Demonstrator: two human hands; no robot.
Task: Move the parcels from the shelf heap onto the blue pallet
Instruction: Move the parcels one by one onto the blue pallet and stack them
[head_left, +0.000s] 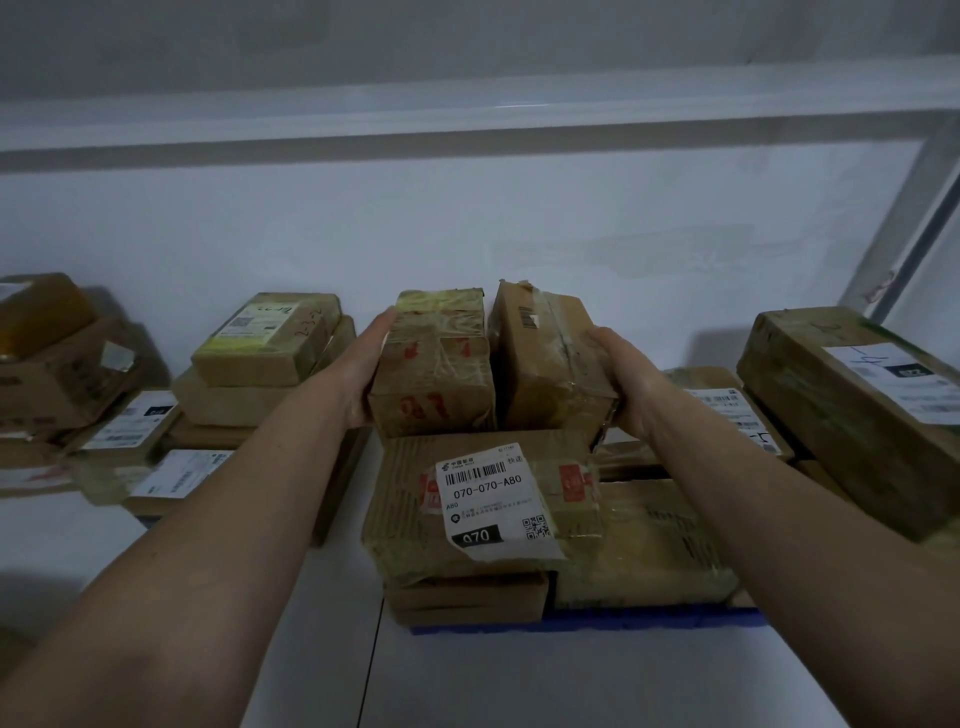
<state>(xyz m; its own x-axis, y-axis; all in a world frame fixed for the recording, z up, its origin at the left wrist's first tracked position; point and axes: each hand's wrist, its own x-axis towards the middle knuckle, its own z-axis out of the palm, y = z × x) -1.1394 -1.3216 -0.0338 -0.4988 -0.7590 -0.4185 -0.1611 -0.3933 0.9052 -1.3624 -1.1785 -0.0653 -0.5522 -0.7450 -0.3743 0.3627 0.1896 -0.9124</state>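
Two taped cardboard parcels stand side by side on a stack. The left parcel (436, 364) has red marks and yellow tape at its far end. The right parcel (545, 358) is plain brown under clear tape. My left hand (363, 374) grips the left parcel's outer side. My right hand (623, 384) grips the right parcel's outer side, so the pair is squeezed between both hands. Under them lies a labelled parcel (488, 499) reading 070-070-A80, on more boxes. A strip of the blue pallet (597, 621) shows beneath the stack's front edge.
A heap of parcels (260, 364) sits on the white shelf to the left, more boxes (47, 364) at far left. A long box (857, 410) with a white label lies right. An upper shelf beam (467, 114) crosses overhead; a metal post (914, 218) rises at right.
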